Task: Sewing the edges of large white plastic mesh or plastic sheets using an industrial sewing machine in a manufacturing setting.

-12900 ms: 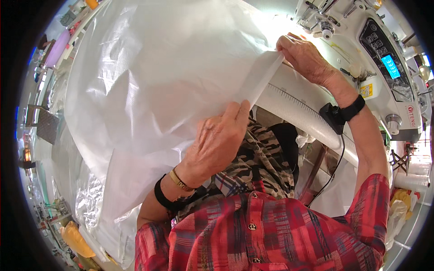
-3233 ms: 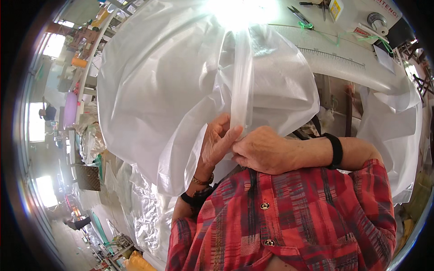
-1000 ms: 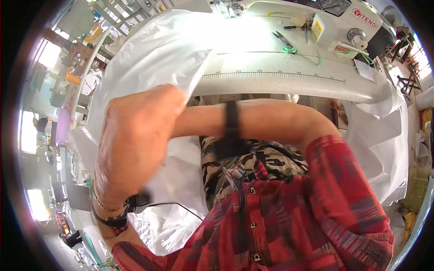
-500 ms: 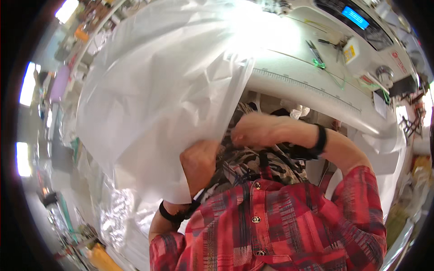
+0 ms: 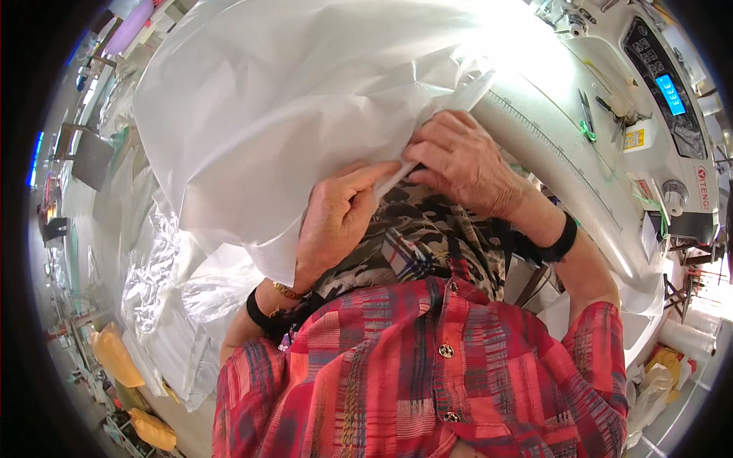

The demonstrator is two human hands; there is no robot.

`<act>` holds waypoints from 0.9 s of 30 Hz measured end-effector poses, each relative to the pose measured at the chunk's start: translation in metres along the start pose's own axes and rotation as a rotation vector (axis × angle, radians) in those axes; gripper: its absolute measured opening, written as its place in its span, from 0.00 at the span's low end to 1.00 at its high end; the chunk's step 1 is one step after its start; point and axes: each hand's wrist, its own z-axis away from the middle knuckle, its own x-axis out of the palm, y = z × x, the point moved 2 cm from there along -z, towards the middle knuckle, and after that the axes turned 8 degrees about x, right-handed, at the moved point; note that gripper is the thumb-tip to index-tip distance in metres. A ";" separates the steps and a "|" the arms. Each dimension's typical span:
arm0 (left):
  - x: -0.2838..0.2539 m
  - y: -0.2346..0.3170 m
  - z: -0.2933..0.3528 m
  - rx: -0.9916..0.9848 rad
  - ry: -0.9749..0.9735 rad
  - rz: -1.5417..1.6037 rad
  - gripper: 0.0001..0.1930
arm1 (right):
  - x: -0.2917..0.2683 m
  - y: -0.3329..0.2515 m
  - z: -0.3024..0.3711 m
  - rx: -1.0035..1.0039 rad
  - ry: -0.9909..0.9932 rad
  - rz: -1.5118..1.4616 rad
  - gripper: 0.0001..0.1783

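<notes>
A large, thin white sheet (image 5: 259,114) spreads over my lap and the table, creased and slightly see-through. Along its right side runs a narrow folded edge, gripped by both my hands. My left hand (image 5: 336,217) is closed on this edge near my body, with the index finger laid along the fold. Farther up, my right hand (image 5: 466,164) pinches the same edge between bent fingers and thumb; its fingertips are partly hidden. The far end of the fold reaches up to the brightly lit sewing table (image 5: 538,99).
A sewing machine (image 5: 649,99) with a blue-lit display stands at the right. Thread snips (image 5: 586,114) with green thread lie on its table, whose rounded front edge carries a ruler scale (image 5: 557,145). Clear crumpled plastic (image 5: 153,282) and an orange-yellow bundle (image 5: 116,355) are at the left.
My right hand, blurred and apart from the sheet's edge before, has moved up and now pinches it. My left index finger now stretches along the fold. The view has turned somewhat.
</notes>
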 end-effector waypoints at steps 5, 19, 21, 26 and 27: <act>0.005 0.005 -0.005 0.051 -0.007 -0.039 0.14 | 0.002 -0.001 -0.001 -0.038 -0.077 0.014 0.11; -0.013 0.022 -0.013 0.368 0.052 -0.515 0.10 | -0.034 0.065 -0.017 0.212 -0.069 0.002 0.10; -0.012 0.017 -0.011 0.300 0.044 -0.408 0.11 | -0.037 0.078 -0.018 0.238 -0.059 -0.022 0.10; -0.018 -0.001 -0.015 0.228 0.027 -0.180 0.13 | -0.047 0.105 -0.023 0.226 -0.089 0.107 0.13; -0.020 -0.003 -0.018 0.175 -0.054 -0.172 0.13 | -0.050 0.109 -0.023 0.187 -0.100 0.181 0.15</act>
